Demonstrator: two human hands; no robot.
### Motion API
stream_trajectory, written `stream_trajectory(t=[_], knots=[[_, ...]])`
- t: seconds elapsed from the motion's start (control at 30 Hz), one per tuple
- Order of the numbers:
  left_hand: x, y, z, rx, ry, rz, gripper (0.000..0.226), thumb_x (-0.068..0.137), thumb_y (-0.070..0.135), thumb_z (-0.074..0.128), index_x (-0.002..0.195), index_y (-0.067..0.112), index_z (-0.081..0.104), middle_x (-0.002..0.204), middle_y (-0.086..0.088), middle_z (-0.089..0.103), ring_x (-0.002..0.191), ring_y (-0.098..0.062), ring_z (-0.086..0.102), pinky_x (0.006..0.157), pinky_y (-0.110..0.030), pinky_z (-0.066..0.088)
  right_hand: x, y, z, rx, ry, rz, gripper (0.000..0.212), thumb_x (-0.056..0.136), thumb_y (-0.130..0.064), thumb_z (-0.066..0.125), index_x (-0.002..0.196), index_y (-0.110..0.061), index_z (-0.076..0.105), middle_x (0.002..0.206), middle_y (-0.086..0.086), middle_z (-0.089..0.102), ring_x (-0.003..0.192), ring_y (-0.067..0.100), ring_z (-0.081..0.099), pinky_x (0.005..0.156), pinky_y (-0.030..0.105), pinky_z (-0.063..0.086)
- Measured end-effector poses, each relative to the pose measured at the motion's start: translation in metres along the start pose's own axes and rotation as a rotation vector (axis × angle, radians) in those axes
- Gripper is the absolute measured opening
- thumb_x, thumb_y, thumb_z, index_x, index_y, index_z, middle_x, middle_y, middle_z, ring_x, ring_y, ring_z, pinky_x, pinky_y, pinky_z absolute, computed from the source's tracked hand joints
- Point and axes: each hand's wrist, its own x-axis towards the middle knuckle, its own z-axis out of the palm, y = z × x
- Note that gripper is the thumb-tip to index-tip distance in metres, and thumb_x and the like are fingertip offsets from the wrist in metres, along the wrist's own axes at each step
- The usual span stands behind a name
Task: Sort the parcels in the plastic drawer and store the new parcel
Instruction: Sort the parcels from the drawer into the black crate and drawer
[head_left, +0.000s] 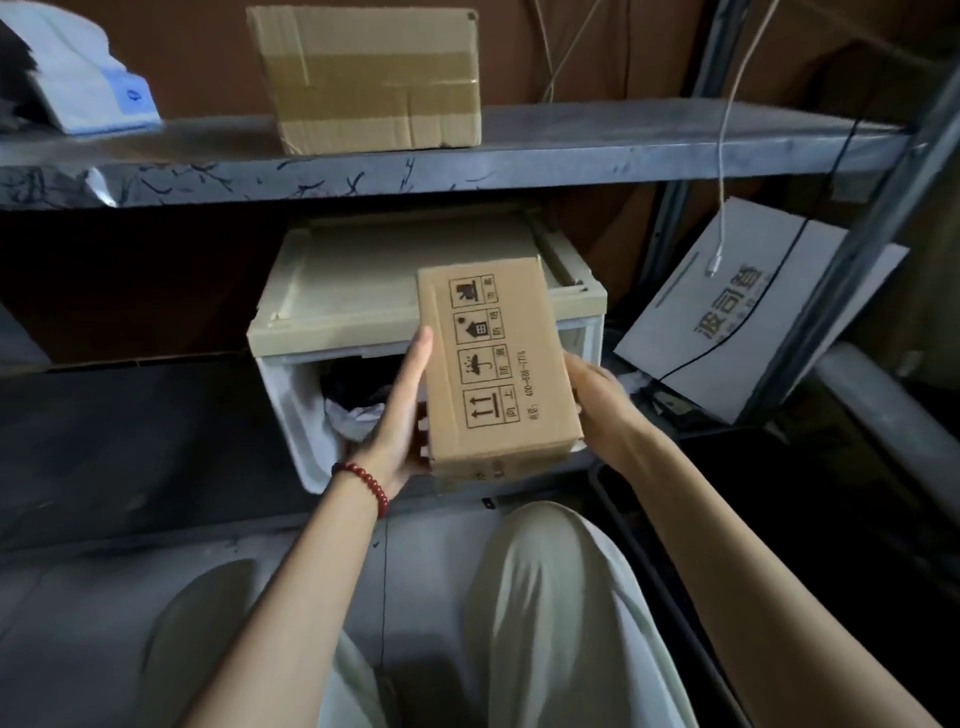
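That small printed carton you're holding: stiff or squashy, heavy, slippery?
Probably stiff: the carton shows flat faces and crisp edges between left hand and right hand. Seemingly light, held up by its sides alone. Matte cardboard should grip well.

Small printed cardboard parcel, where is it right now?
In the head view the parcel is centre frame, held between the left hand and right hand, in front of the open plastic drawer.

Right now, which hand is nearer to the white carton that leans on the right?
Right. The right hand grips the small parcel on its right edge, just left of the white carton; the left hand grips the opposite edge.
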Motion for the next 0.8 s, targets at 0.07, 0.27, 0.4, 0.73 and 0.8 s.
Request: stream_trajectory(t=[0.07, 0.27, 0.4, 0.73, 0.8], knots=[[0.006, 0.008, 0.024, 0.161, -0.008, 0.037, 0.055, 0.077, 0.080, 0.040, 0.110, 0.041, 0.061, 0.099, 0.017, 0.071, 0.089, -0.001, 0.067, 0.074, -0.025, 0.053, -0.007, -0.008, -0.028, -0.055, 0.059, -0.015, 0.025, 0.097, -0.037, 0.053, 0.087, -0.021, 0.069, 0.070, -0.006, 0.069, 0.071, 0.012, 0.063, 0.064, 0.022, 0.048], [0.033, -0.006, 0.101, 0.421, -0.013, 0.028, 0.092, 0.074, 0.068, 0.063, 0.148, 0.032, 0.021, 0.132, 0.005, 0.044, 0.115, -0.016, 0.046, 0.090, -0.032, 0.038, -0.034, 0.002, -0.101, -0.104, 0.135, 0.140, 0.078, 0.064, -0.082, 0.052, 0.121, -0.031, 0.061, 0.114, 0.000, 0.069, 0.107, 0.019, 0.064, 0.091, 0.042, 0.050], [0.056, -0.037, 0.154, 0.454, -0.103, -0.002, 0.090, 0.075, 0.053, 0.072, 0.148, 0.027, 0.025, 0.142, -0.001, 0.041, 0.127, -0.020, 0.045, 0.103, -0.039, 0.042, -0.053, 0.033, -0.147, -0.105, 0.315, 0.179, 0.065, 0.076, -0.068, 0.063, 0.127, -0.027, 0.057, 0.117, -0.005, 0.067, 0.110, 0.016, 0.061, 0.100, 0.045, 0.045], [0.104, -0.141, 0.231, 0.720, -0.311, 0.027, 0.077, 0.078, 0.034, 0.077, 0.142, 0.028, 0.036, 0.136, 0.004, 0.047, 0.112, -0.009, 0.046, 0.088, -0.022, 0.037, -0.058, 0.113, -0.223, 0.007, 0.526, 0.350, 0.085, 0.076, -0.067, 0.064, 0.148, -0.038, 0.028, 0.137, -0.007, 0.048, 0.116, 0.017, 0.049, 0.096, 0.044, 0.041], [0.117, -0.153, 0.236, 0.796, -0.357, 0.022, 0.080, 0.075, 0.036, 0.079, 0.142, 0.031, 0.035, 0.136, 0.005, 0.049, 0.117, -0.014, 0.049, 0.092, -0.026, 0.041, -0.056, 0.133, -0.232, 0.050, 0.570, 0.360, 0.089, 0.070, -0.067, 0.070, 0.145, -0.043, 0.030, 0.138, -0.007, 0.050, 0.119, 0.020, 0.051, 0.100, 0.049, 0.042]])
